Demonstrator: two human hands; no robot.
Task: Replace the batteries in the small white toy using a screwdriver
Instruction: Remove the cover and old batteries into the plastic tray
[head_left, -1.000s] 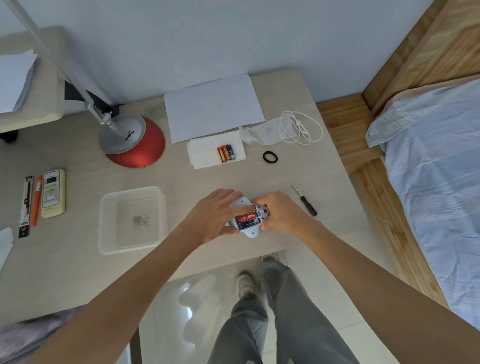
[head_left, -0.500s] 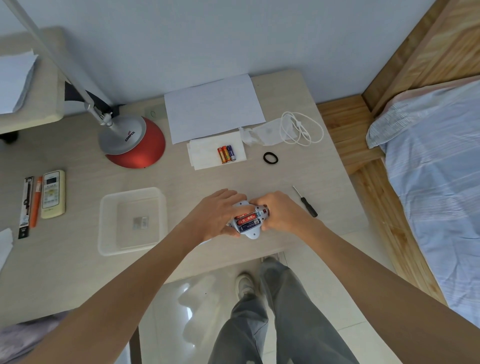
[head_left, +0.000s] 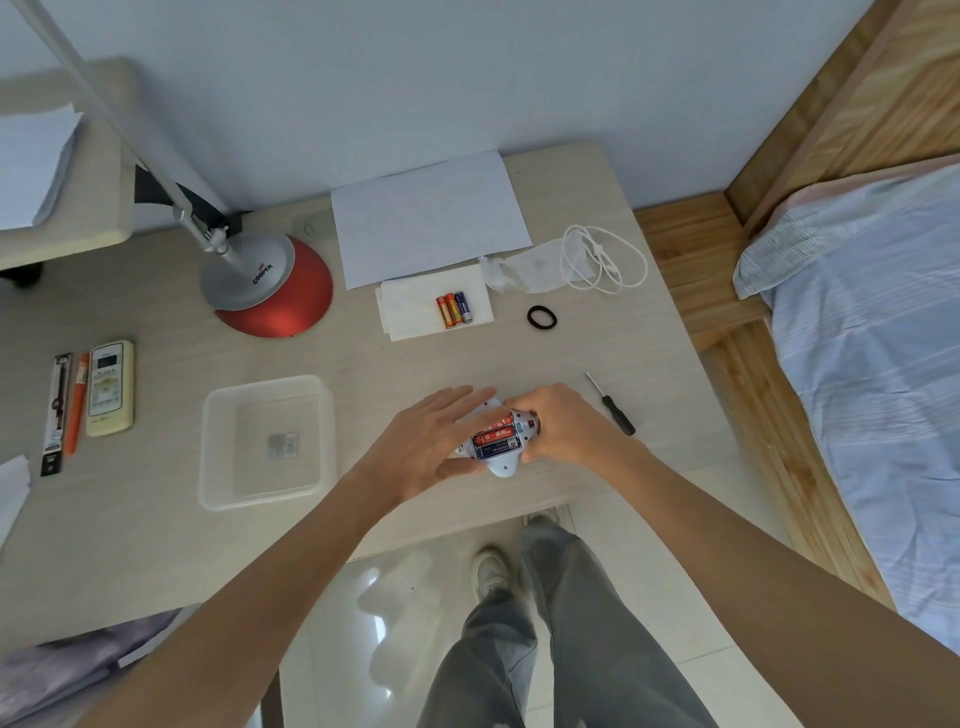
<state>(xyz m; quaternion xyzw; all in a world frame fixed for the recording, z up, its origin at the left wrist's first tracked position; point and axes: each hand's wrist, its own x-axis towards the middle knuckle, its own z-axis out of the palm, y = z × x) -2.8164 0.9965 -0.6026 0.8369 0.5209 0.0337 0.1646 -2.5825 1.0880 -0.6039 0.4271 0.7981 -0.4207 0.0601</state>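
a person stands at a pale wooden bench (head_left: 363, 374), both hands on a small white toy (head_left: 503, 466) near the bench's front edge. whether the toy rests on the surface or is held just above it cannot be told. the toy's battery bay faces up, uncovered, with red and blue cells (head_left: 496, 439) lying in it. the right hand (head_left: 563, 431) is curled round the toy's right end, gripping it. the left hand (head_left: 428, 441) lies over the toy's left end, fingers straight and spread, thumb just below. right of the toy, near but apart, a black-handled screwdriver (head_left: 618, 415) lies on the bench. beyond the toy, three spare batteries (head_left: 453, 310) sit side by side on a white napkin (head_left: 410, 312), and a black ring (head_left: 542, 317) lies beyond the toy's right end. left of the toy, a clear plastic tray (head_left: 218, 415) holds one small square piece (head_left: 282, 446). well beyond and left of the toy stands a red lamp base (head_left: 291, 312).
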